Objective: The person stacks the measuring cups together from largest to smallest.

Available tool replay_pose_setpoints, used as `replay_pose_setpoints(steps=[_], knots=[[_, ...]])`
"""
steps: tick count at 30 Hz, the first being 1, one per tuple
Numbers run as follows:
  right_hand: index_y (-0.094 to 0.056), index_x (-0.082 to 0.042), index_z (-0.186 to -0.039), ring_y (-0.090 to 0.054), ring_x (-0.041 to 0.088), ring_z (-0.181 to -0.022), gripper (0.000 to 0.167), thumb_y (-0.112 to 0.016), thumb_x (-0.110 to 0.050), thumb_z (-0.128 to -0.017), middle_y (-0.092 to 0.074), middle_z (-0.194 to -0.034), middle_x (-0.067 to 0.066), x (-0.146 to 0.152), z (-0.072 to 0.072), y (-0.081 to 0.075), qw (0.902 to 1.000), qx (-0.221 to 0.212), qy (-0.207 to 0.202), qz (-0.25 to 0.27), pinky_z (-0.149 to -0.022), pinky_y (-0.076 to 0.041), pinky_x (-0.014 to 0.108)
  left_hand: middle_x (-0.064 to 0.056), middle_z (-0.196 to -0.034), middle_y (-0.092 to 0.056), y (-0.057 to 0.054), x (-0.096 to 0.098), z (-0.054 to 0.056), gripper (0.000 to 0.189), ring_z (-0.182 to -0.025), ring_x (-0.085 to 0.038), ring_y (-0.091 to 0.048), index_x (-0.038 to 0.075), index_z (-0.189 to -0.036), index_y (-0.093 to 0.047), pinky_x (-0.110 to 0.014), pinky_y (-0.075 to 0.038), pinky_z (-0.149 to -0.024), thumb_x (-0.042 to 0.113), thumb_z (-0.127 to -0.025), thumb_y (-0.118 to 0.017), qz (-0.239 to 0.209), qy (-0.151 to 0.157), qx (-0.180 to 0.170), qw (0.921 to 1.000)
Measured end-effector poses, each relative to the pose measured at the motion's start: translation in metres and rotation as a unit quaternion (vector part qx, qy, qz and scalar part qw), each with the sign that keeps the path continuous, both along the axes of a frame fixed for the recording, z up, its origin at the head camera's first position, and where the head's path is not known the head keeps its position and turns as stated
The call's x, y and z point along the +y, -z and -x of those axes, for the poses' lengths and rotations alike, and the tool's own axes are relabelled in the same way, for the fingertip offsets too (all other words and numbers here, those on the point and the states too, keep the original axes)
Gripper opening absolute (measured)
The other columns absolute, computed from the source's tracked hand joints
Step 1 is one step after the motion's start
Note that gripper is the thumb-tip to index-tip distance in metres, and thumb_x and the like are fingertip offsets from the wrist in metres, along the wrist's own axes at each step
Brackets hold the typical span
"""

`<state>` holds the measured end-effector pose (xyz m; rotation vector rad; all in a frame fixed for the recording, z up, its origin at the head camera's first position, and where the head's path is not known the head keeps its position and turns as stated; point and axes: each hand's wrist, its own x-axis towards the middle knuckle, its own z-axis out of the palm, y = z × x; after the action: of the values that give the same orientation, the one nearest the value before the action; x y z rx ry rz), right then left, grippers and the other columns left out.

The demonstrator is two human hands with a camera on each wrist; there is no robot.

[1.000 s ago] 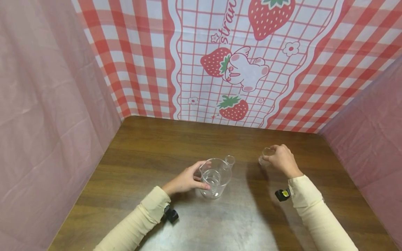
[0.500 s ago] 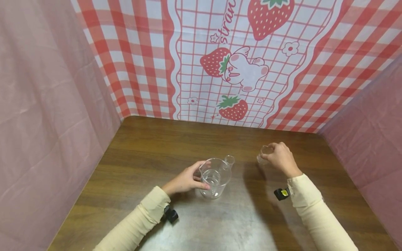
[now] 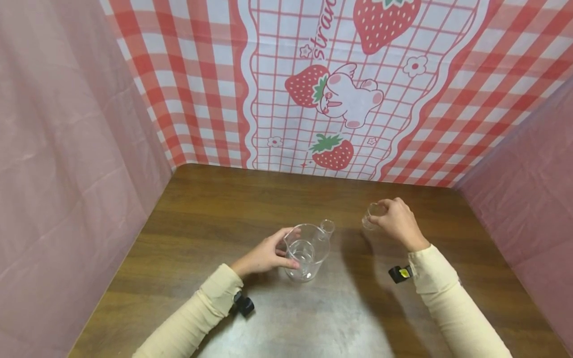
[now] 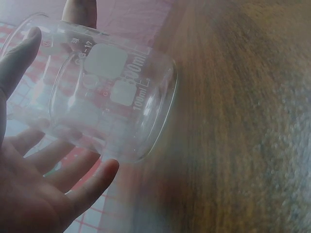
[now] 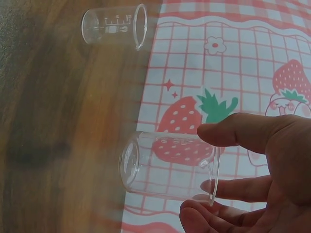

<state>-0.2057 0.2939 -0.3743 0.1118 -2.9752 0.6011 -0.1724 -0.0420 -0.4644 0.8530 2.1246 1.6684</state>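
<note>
Glass, thin and colourless, half lost against wood grain and print: a large beaker (image 3: 324,256), upright on the surface (image 3: 224,209), with a smaller beaker (image 3: 303,253) nested inside, outlines confused by the doubled walls. White print and blank white patches on the glass in the left wrist view, "100ml" legible, first digit of the larger figure hard to make out. Wrapped round the large beaker from the side, the left hand (image 3: 267,252), thumb in front, fingers behind and partly hidden in the head view. Just beside that beaker, on the far right, a little graduated beaker (image 5: 114,26), upright; contact between the two impossible to judge. Near it, farther right, a clear cylindrical beaker (image 5: 167,165), roughly upright, pinched at the rim between thumb and fingers of the right hand (image 3: 398,222); base on or off the surface, cannot tell. Cream sleeves (image 3: 192,318), wrinkled, cut off by the lower edge; a small black wrist camera (image 3: 243,304) below the left cuff. Behind, a red-and-white checked cloth (image 3: 206,89) with strawberries, flowers and lettering cropped at the top; smooth, creased pink curtains (image 3: 67,149) on both sides, also cropped.
</note>
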Motion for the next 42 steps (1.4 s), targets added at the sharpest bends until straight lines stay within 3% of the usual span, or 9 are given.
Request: replay_pose_setpoints(steps=[13,24,42], knots=[[-0.063,0.009,-0.118,-0.055,0.039,-0.089,0.054,-0.077,-0.023,-0.078,-0.058,-0.102,0.029,-0.007,-0.003,-0.008,0.9999,0.012,-0.009,0.002,-0.072,-0.047,0.05,-0.018,-0.151,-0.042,0.0,0.0,0.0,0.08,-0.131,-0.036,-0.049,0.004,-0.145,-0.037,-0.042,-0.054,-0.1,0.013,-0.079,-0.081,0.009,0.0,0.001,1.0],[-0.064,0.007,-0.118,-0.053,0.035,-0.086,0.052,-0.078,-0.023,-0.077,-0.058,-0.099,0.025,-0.014,-0.007,-0.015,0.9996,0.017,-0.02,0.004,-0.068,-0.044,0.042,-0.021,-0.15,-0.042,-0.002,-0.001,-0.001,0.078,-0.132,-0.04,-0.048,0.002,-0.145,-0.037,-0.046,-0.053,-0.1,0.01,-0.08,-0.079,0.002,0.002,0.0,1.0],[-0.065,0.006,-0.116,-0.053,0.033,-0.085,0.049,-0.077,-0.021,-0.077,-0.058,-0.095,0.023,-0.025,-0.013,-0.026,0.9987,0.037,-0.035,0.006,-0.066,-0.043,0.041,-0.02,-0.15,-0.042,-0.003,-0.001,-0.001,0.078,-0.129,-0.04,-0.05,0.002,-0.145,-0.037,-0.044,-0.054,-0.1,0.01,-0.079,-0.08,0.007,-0.001,0.003,1.0]])
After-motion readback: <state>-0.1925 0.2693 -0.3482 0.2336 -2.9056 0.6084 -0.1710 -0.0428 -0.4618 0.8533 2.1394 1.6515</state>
